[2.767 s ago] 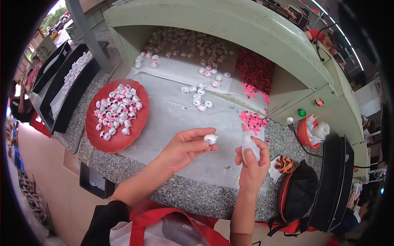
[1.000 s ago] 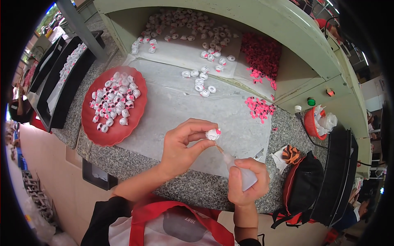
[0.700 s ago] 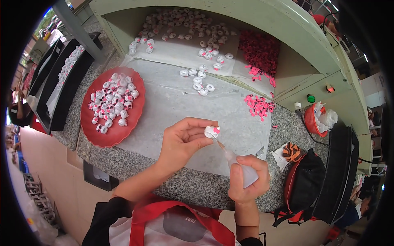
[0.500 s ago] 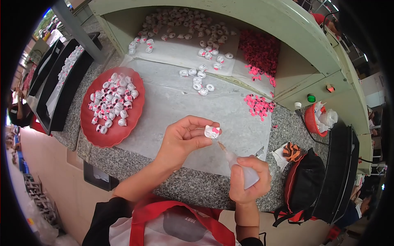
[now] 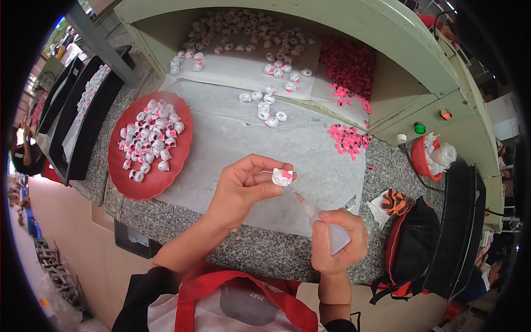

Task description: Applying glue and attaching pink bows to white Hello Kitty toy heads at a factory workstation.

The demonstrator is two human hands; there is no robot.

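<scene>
Between the thumb and fingers of my left hand (image 5: 243, 188) is a small white cat-head figure (image 5: 282, 176) with a pink bow on it. My right hand (image 5: 340, 240) grips a translucent squeeze bottle (image 5: 331, 229), its thin nozzle tilted up toward the lower edge of the cat head; whether the tip touches cannot be made out. To the left, a red scalloped plate (image 5: 119, 174) carries many similar white pieces with pink spots. Beyond my hands lie several white pieces (image 5: 265, 105) and a pile of pink pieces (image 5: 348, 141) on the white sheet (image 5: 221, 138).
A pale green cabinet (image 5: 409, 61) arches over the back, holding more white and pink pieces. At right are a red basket (image 5: 420, 160) of crumpled plastic, a tiger-striped cloth (image 5: 395, 202) and a black bag (image 5: 412, 238). Black trays (image 5: 91, 119) stand at far left.
My left hand and the cat head have shifted slightly left, with the figure turned a little. The bottle stays in my right hand, nearly where it was.
</scene>
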